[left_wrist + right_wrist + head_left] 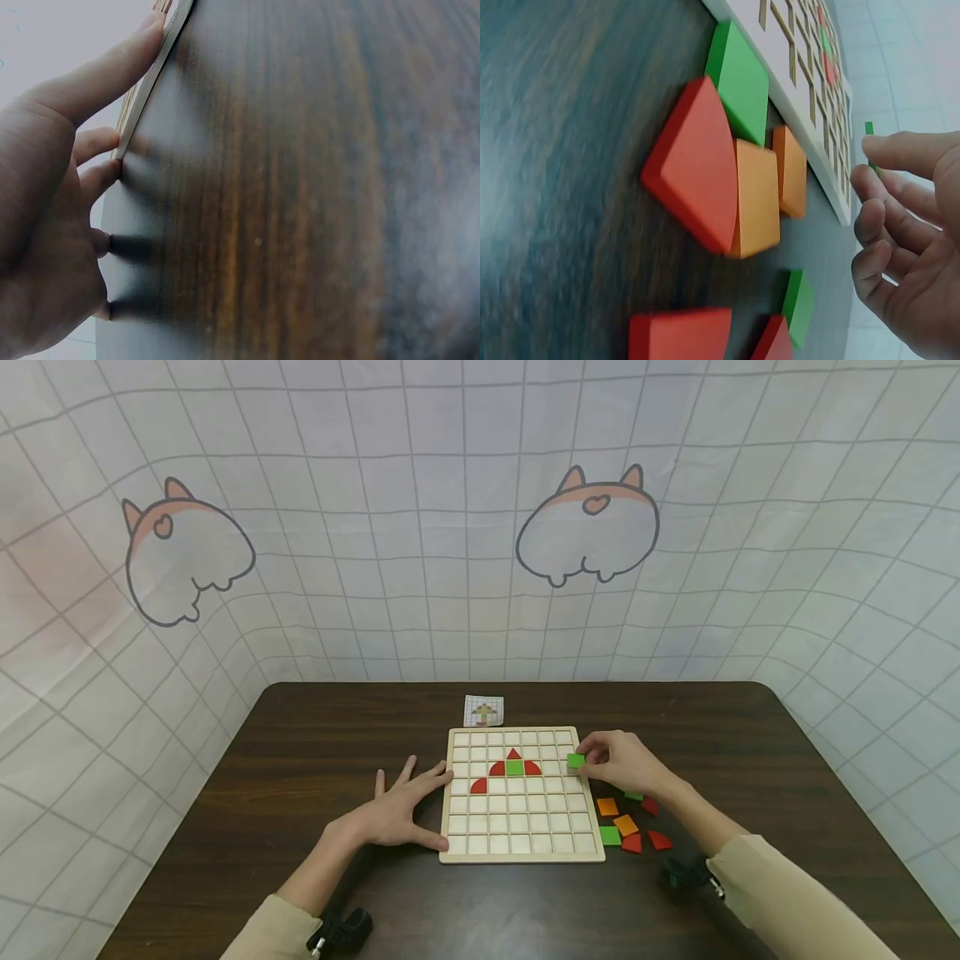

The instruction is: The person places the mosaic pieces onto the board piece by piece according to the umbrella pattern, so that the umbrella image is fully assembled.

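A square wooden grid board (pixel 521 862) lies on the table, holding a green square (pixel 514 768), a red triangle (pixel 513 754) and several red quarter-circle pieces (pixel 478 787). My left hand (pixel 397 810) is spread at the board's left edge, with thumb and fingertips touching the frame; the left wrist view shows its thumb (pixel 124 64) on the rim. Between thumb and fingers, my right hand (pixel 621 760) pinches a green square tile (pixel 575 761) above the board's right edge. In the right wrist view only a thin edge of that tile (pixel 869 129) shows.
Loose pieces lie right of the board: a green square (pixel 611 836), orange squares (pixel 625 825) and red quarter-circles (pixel 659 840), with another green piece (pixel 633 795) partly under the right wrist. A small pattern card (pixel 483 711) lies behind the board. A gridded cloth (pixel 420 527) hangs beyond the table.
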Available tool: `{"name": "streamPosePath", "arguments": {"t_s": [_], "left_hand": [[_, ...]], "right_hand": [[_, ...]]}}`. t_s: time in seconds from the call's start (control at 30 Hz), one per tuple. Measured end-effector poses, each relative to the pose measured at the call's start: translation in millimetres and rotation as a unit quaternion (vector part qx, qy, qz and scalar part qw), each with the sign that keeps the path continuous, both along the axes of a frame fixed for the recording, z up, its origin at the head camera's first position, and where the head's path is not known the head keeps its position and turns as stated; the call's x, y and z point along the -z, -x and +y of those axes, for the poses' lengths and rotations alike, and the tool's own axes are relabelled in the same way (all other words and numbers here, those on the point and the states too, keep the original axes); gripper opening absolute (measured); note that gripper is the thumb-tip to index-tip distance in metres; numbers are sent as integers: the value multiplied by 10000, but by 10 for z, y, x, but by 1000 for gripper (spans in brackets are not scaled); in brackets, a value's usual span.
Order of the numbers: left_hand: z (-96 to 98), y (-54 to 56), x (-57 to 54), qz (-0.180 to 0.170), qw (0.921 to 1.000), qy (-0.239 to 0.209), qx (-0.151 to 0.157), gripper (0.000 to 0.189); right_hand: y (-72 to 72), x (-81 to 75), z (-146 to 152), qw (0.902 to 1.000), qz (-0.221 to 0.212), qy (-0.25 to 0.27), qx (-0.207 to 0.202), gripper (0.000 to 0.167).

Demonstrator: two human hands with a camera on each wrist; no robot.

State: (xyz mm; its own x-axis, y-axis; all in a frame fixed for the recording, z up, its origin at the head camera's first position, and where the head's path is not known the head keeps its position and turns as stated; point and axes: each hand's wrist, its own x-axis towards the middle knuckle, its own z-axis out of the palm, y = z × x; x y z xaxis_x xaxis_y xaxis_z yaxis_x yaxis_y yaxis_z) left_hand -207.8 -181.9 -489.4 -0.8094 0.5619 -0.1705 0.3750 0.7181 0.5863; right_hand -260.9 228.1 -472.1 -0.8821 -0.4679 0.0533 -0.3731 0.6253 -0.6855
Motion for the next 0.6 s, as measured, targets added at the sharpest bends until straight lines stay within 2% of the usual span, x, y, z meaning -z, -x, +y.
{"name": "streamPosePath", "arguments": {"t_s": [0.37,0.6], "left_hand": [[-3,2,-4,-6,10000,-30,8,102],[-3,4,2,12,10000,-40,34,102]], "right_hand": [[-31,-27,-257,9998,60,17,-205,24],[-49,-30,-452,9990,-65,35,-440,23]]}}
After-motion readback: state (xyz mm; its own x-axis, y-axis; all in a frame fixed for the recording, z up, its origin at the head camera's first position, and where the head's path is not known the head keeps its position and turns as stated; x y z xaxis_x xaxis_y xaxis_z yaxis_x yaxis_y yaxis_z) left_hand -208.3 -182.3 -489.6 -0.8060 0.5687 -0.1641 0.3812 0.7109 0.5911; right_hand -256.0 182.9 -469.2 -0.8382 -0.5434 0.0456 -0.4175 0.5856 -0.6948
